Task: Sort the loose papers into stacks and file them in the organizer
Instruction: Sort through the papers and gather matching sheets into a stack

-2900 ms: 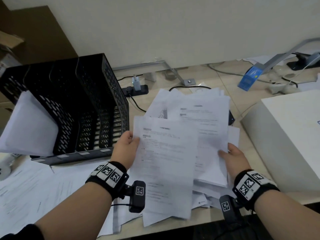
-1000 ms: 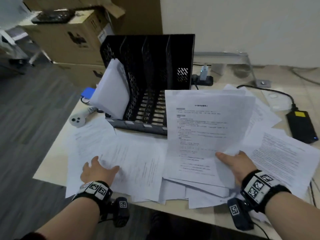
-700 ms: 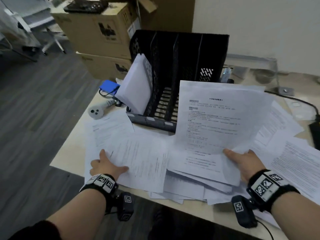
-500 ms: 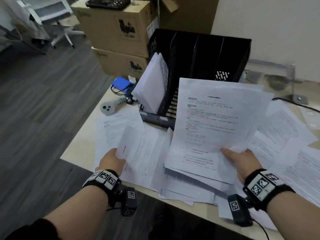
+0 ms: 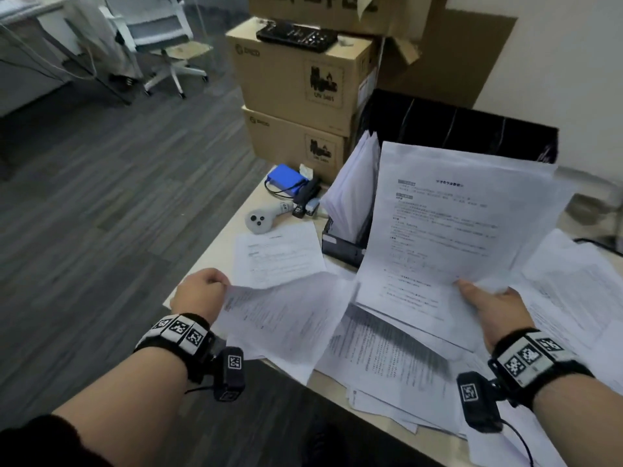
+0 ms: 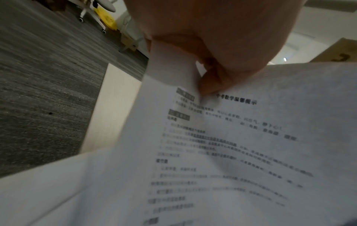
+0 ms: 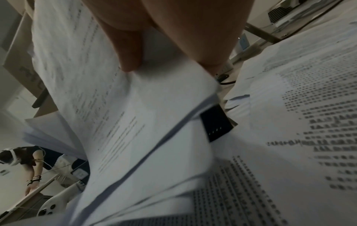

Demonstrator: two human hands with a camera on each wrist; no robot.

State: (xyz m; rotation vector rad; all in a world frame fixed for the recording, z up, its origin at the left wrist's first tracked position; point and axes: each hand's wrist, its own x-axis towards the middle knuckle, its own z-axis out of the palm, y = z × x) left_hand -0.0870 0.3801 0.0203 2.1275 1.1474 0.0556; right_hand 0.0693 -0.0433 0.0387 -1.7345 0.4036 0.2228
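My right hand (image 5: 485, 298) grips a thin stack of printed papers (image 5: 448, 224) by its lower right corner and holds it up, tilted, in front of the black mesh organizer (image 5: 448, 136). The right wrist view shows thumb and fingers (image 7: 127, 50) pinching that stack (image 7: 119, 122). My left hand (image 5: 202, 291) pinches the left edge of one printed sheet (image 5: 286, 315) and lifts it off the desk's front left corner; the left wrist view shows the sheet (image 6: 222, 145) bent under the fingers (image 6: 210, 82). A white bundle (image 5: 354, 193) leans in the organizer's left slot.
Loose sheets (image 5: 387, 365) cover the desk, one lying flat (image 5: 276, 254) near the left edge. A grey controller (image 5: 263, 219), a blue pack (image 5: 286, 180) and cables lie behind it. Cardboard boxes (image 5: 296, 89) stack on the floor at left. A second person (image 7: 29, 157) appears in the right wrist view.
My left hand, flat on the desk papers a second ago, has pinched one sheet and raised its left edge. The right hand keeps holding its stack up. My head has turned left.
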